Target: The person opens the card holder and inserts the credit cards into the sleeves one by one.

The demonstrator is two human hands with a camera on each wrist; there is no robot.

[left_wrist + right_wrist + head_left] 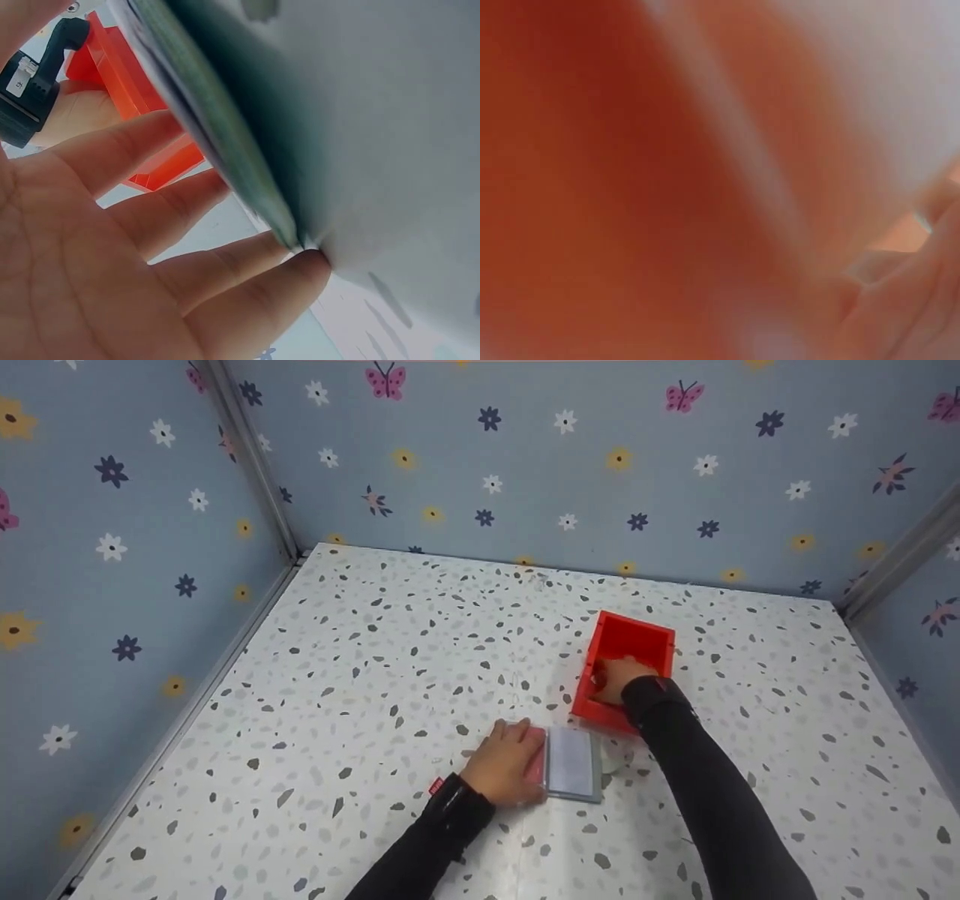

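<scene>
A small card holder (572,763) with clear sleeves lies spread on the table, a white card on its right side and pink on its left. My left hand (506,765) rests over the pink side, and its fairly straight fingers (232,274) touch the holder's edge in the left wrist view. Inside a red plastic bin (636,634), just beyond the holder, is my right hand (619,679). Its fingertips are hidden down in the bin, and the right wrist view is mostly a red blur, so I cannot tell what it holds.
The speckled white table (360,660) is bounded by a flowered blue back wall (525,457) and side walls. A pale, roundish translucent patch (616,757) shows between the card holder and the bin's near end.
</scene>
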